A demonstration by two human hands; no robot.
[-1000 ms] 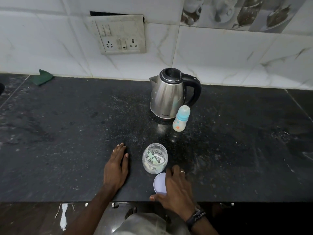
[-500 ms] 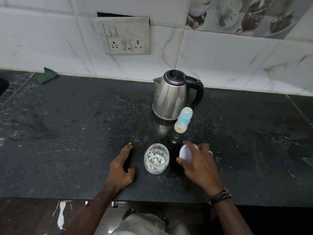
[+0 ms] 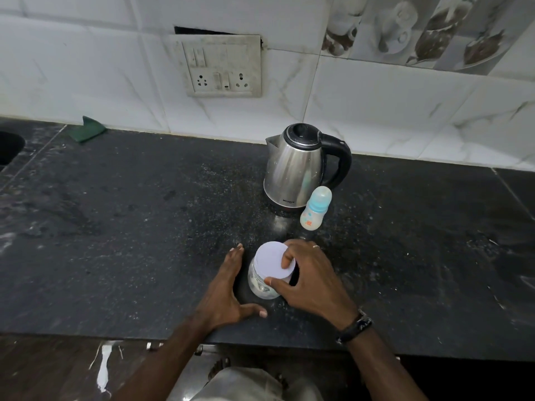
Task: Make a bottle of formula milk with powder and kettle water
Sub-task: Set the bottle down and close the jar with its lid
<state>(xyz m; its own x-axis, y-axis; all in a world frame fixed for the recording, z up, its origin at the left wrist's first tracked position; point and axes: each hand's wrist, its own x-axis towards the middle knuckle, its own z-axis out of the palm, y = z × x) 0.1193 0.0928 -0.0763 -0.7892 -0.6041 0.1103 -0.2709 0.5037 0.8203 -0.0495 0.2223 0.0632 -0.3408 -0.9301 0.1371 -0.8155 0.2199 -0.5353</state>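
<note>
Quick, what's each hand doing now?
Left hand: open, resting on the counter beside the jar.
Right hand: holding the white lid on the jar.

A home kitchen: dark stone counter [image 3: 115, 227], marble-look wall tiles [image 3: 390, 111], socket plate [image 3: 221, 66], steel kettle [image 3: 298, 169].

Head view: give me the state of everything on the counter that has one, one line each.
Powder jar: upright, white lid held over its mouth, seating unclear.
Kettle: upright, lid shut.
Baby bottle: upright, capped, beside the kettle.
Right hand: holds the lid.
Left hand: open on the counter beside the jar.
</note>
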